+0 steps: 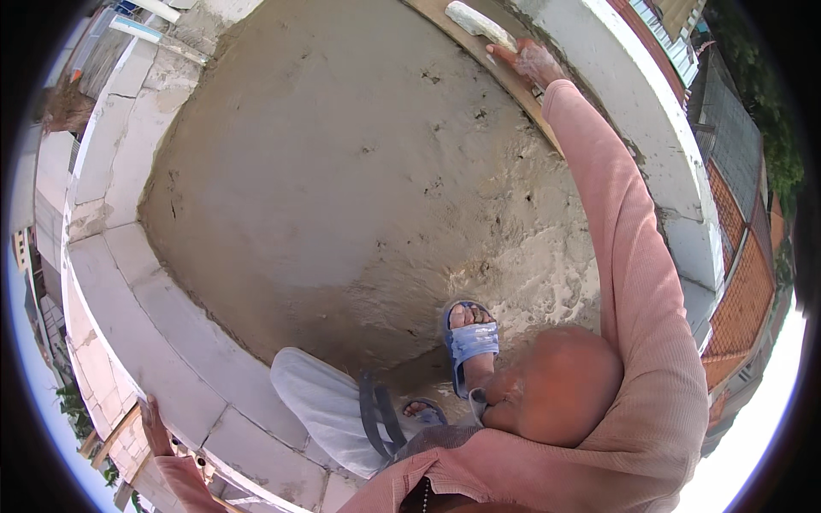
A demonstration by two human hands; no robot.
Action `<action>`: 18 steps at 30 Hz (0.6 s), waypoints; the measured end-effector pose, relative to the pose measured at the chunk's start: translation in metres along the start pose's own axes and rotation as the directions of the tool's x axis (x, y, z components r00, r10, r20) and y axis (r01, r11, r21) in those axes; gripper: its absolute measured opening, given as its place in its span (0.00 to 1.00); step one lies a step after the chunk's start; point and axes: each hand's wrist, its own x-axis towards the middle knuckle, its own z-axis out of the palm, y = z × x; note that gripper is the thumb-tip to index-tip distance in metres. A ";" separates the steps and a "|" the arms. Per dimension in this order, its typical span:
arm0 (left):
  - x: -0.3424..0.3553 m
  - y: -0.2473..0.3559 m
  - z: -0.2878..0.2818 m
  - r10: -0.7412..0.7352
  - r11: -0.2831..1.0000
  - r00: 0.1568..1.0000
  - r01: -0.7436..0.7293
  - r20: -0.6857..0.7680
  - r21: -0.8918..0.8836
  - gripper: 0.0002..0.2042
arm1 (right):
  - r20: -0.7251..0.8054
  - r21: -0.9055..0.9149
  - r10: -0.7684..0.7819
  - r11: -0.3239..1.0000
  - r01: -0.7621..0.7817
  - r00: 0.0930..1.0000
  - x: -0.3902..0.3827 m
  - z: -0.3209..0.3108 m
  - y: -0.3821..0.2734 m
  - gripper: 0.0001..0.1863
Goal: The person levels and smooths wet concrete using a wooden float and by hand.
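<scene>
My right arm, in a pink sleeve, stretches to the far right, where my right hand (pixel 539 63), smeared with grey cement, is closed on a long wooden float (pixel 511 84). A whitish, cement-crusted handle (pixel 479 24) stands on this board, just beyond my fingers. The float lies along the right wall on wet grey cement (pixel 333 137), smooth on the far and left side and rough and lumpy near its closer end. At the lower left my left hand (pixel 154 427) rests on the outer top edge of the block wall (pixel 171 321), its fingers stretched out and seen edge-on.
My feet, in blue sandals (pixel 473 340), stand on the cement at the near side. White block wall (pixel 671 128) closes the right side too. Pipes (pixel 137 30) lie at the far left. Tiled roofs (pixel 744 291) and buildings show beyond the walls.
</scene>
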 end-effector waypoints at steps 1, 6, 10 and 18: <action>0.008 -0.017 -0.008 0.016 0.980 0.994 0.005 -0.105 0.198 0.42 | -0.013 -0.041 -0.029 0.999 0.029 0.999 0.001 0.007 -0.011 0.52; 0.007 -0.015 -0.003 0.042 0.995 0.997 -0.036 -0.061 0.095 0.41 | 0.098 -0.135 -0.293 0.943 0.305 0.951 -0.078 0.045 -0.047 0.46; 0.016 -0.023 -0.002 0.056 0.995 0.997 -0.051 -0.061 0.083 0.40 | 0.241 0.019 -0.180 0.983 0.181 0.954 -0.144 0.031 -0.072 0.46; 0.019 -0.020 -0.006 0.062 0.996 0.996 -0.057 -0.069 0.069 0.37 | 0.104 0.096 0.118 0.987 -0.128 0.988 -0.093 -0.026 -0.007 0.51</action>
